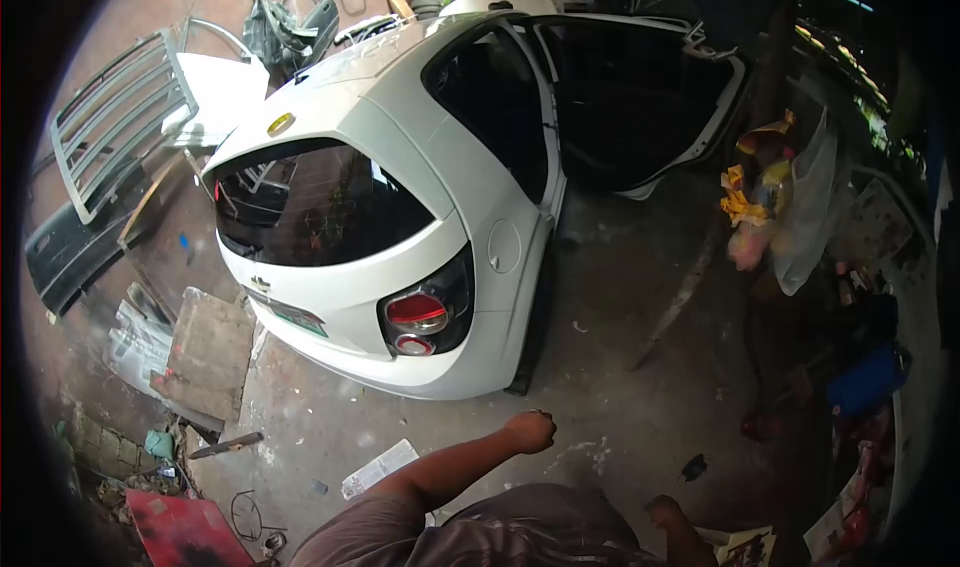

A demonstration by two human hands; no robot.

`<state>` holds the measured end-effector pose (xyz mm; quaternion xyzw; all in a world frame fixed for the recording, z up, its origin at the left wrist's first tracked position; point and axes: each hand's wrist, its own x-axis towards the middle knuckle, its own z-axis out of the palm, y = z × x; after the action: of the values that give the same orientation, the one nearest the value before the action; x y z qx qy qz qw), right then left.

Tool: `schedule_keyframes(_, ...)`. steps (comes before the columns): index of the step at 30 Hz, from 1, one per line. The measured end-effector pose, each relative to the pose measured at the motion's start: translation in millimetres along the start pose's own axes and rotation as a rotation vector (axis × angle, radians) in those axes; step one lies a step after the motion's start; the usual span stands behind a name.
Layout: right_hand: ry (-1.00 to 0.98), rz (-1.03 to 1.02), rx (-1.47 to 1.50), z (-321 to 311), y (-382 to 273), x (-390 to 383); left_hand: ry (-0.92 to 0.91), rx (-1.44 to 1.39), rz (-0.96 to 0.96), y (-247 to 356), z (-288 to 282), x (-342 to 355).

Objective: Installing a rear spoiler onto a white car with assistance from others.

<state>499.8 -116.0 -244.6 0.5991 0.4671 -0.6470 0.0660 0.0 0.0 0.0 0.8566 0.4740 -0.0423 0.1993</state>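
My left hand (530, 432) reaches forward over the concrete floor, with the forearm crossing in front of my body. Its fingers are curled closed, and whatever they may hold is hidden. Beyond it stands a white hatchback car (350, 317), its rear turned toward me. The red tail light (418, 313) and rear bumper are the parts closest to this hand, with a gap between. Low in the view, beside my body, is my right hand (663, 512); its fingers are too dark and small to make out.
The car's side door (640, 97) hangs wide open. A bundle of plastic bags (750, 207) hangs at the right, above a blue container (868, 379). A grey slatted frame (120, 117) leans at the left. A red panel (185, 527) and newspaper (380, 469) lie near me.
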Motion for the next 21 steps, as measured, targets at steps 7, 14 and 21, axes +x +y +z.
schedule_keyframes(7,0.11,0.45,-0.335,-1.5,-140.1,-44.3,-0.388,-0.114,-0.056,-31.4,51.3,-21.2)
schedule_keyframes(14,0.247,0.479,-0.445,-142.7,-184.1,-39.1,-0.39,-0.249,-0.234,-83.2,130.1,-52.3)
schedule_keyframes(21,0.312,0.526,-0.507,-194.9,-198.4,-21.4,-0.429,-0.181,-0.498,-124.6,94.6,-33.1)
